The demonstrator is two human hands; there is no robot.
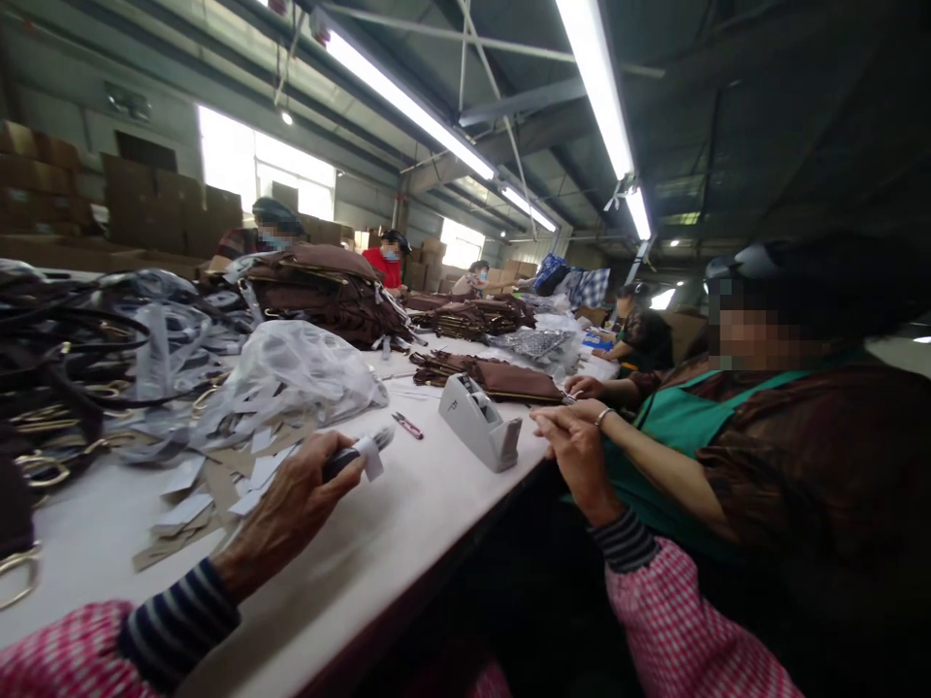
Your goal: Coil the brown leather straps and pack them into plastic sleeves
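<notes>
My left hand (305,494) is closed around a small dark bundle (340,460), perhaps a folded strap, with a white strip round it and clear plastic at its far end. My right hand (578,460) is raised off the table's edge, fingers stretched out to the left and nothing visible in them. Just left of its fingertips stands a grey tape dispenser (476,427). Thread snips with reddish handles (407,426) lie between the left hand and the dispenser.
Brown card pieces and white slips (210,499), crumpled clear plastic (287,378) and dark straps with gold rings (54,388) cover the table's left. Brown zippered bags (312,286) are stacked behind. A co-worker in a green apron (676,436) sits close on the right.
</notes>
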